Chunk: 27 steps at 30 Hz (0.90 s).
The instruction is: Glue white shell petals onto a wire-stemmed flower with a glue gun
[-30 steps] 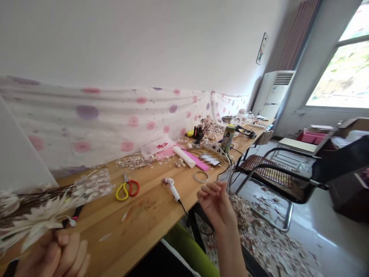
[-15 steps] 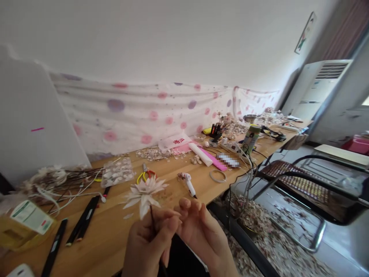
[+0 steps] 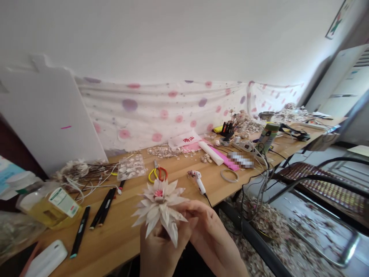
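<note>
An artificial flower with layered, pointed cream petals and a pink centre faces up in front of me. My left hand is closed beneath the bloom, where its stem is hidden by the petals and fingers. Close against the flower's right side, my right hand has curled fingers whose tips partly disappear behind petals; what they hold, if anything, does not show. Beyond the flower lie pliers with one yellow and one orange handle. A white glue gun rests to their right.
Black markers, a bottle of yellow liquid and a white device are on the table's left. A clear bag of petals lies behind. Cables hang over the right edge near a chair; scraps cover the floor.
The flower has tipped from facing away to facing up toward me, showing its pink centre. My right hand has closed in from a cupped pose. The view has shifted left.
</note>
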Tool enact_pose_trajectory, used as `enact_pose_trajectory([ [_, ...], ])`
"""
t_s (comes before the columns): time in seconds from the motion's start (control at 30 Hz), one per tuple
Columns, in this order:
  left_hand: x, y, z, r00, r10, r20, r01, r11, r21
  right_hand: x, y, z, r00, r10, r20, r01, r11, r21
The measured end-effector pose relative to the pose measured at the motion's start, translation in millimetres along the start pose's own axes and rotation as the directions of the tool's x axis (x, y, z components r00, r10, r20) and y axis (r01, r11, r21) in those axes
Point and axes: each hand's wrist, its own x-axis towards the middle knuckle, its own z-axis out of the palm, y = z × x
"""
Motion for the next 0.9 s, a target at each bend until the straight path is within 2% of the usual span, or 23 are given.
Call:
enact_pose_trajectory([
  [0.23, 15, -15, -17.2, 0.989, 0.14, -0.052, -0.129, 0.977, 0.17, -1, 2, 4, 0.999, 0.026, 0.036, -0.026, 1.0, -0.003],
  [0.4, 12, -7, -17.2, 0.971, 0.204, -0.122, -0.177, 0.964, 0.2, -3, 2, 1, 0.997, 0.024, -0.075, -0.03, 0.996, -0.082],
  [0.57, 17, -11, -26.1, 0.991, 0.104, -0.084, -0.098, 0.992, 0.075, -3, -2, -3, 0.985, -0.051, -0.162, 0.02, 0.982, -0.188],
  [0.73, 20, -20, -28.8, 0.999, 0.018, -0.042, -0.021, 0.998, -0.065, -3, -4, 1, 0.991, -0.07, -0.117, 0.041, 0.972, -0.231],
  [0.9, 14, -20, -25.7, 1.0, -0.014, 0.025, 0.016, 0.999, -0.052, -5, 0, 4, 0.998, -0.052, -0.045, 0.038, 0.964, -0.265],
])
